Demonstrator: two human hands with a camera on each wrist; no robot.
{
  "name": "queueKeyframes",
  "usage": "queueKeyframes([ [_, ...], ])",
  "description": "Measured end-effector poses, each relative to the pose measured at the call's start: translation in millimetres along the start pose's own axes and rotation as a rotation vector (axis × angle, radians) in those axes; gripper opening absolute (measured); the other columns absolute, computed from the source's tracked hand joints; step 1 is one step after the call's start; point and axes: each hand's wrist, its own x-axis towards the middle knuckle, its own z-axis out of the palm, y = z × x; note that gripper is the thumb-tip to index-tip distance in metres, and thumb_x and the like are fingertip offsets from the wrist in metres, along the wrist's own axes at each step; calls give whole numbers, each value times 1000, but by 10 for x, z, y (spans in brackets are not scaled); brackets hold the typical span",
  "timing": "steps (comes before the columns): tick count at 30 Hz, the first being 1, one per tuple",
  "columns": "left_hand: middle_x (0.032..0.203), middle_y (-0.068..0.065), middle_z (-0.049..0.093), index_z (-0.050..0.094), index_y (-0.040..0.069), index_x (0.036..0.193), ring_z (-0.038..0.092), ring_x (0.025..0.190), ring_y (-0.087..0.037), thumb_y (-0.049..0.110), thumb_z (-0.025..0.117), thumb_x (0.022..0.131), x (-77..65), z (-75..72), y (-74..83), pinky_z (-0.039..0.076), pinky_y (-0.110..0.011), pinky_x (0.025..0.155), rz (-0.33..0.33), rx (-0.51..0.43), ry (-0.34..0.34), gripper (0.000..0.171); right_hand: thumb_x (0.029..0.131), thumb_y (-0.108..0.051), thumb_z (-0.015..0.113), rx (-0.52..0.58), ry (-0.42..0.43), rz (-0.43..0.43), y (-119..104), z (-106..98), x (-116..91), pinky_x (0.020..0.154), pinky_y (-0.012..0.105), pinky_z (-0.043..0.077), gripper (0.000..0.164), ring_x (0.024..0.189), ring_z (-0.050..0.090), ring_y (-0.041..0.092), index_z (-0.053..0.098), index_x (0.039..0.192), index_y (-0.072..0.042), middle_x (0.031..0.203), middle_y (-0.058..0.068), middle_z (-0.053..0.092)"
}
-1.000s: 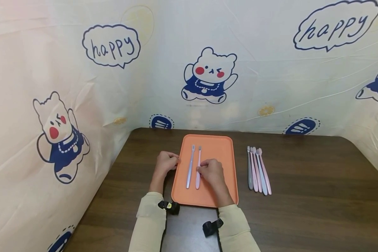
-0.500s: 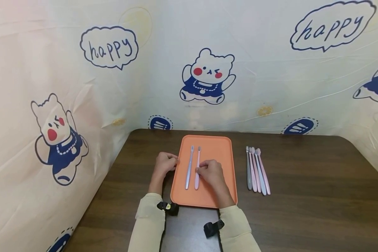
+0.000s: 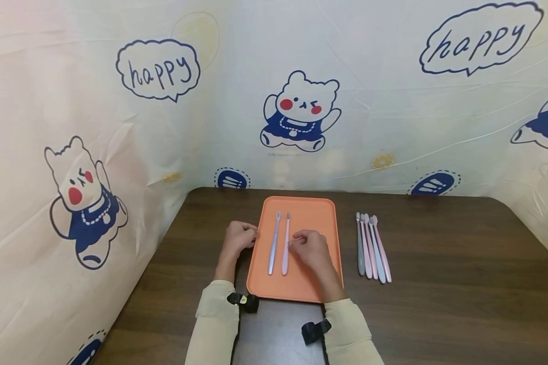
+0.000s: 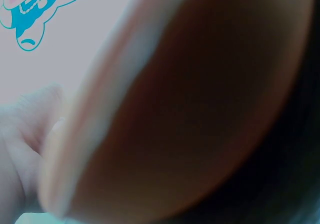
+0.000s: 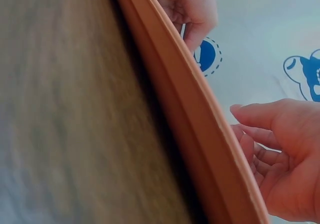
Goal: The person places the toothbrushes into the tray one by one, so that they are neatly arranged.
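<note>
On the orange tray (image 3: 301, 213) lie a blue toothbrush (image 3: 273, 248) and, to its right, a pink toothbrush (image 3: 285, 246), side by side with bristle heads toward the far end. My left hand (image 3: 240, 235) holds the tray's left rim, fingers curled at the edge. My right hand (image 3: 311, 249) is over the tray just right of the pink toothbrush, holding nothing. In the right wrist view, the right hand (image 5: 285, 159) has its thumb apart from loosely bent fingers. The tray's side blocks most of the left wrist view, with part of the left hand (image 4: 20, 154) showing.
Several toothbrushes (image 3: 373, 248), grey, pink and blue, lie in a bunch on the brown wooden table (image 3: 461, 263) right of the tray. A printed curtain (image 3: 379, 101) closes off the table's back and sides. A grey panel (image 3: 278, 329) lies in front of the tray.
My right hand has let go of the pink toothbrush and moved slightly right. Both toothbrushes on the tray stay in place, and the left hand keeps its spot at the rim.
</note>
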Motion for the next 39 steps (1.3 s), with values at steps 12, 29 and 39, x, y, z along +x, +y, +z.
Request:
queueKeyframes([
  [12,107,-17,74,79,2,103,69,77,-13,12,69,88,5,-3,5,62,-28,69,-15,-1,-5,21,88,-14,77,-40,30,-21,87,-125,45,62,25,52,21,77,69,18,77,106,-3,91,12,77],
  [29,109,-17,74,79,3,102,69,76,-15,13,68,87,-6,8,6,59,-25,65,-18,5,3,22,90,-12,74,-10,21,-47,159,-261,56,65,25,52,22,83,68,21,75,109,0,93,14,75],
  [39,109,-18,73,79,2,103,69,76,-15,12,68,87,1,1,-13,60,-26,66,-14,-2,-5,22,92,-13,72,-29,41,-21,230,-493,69,63,26,53,26,83,69,23,74,114,0,98,17,75],
])
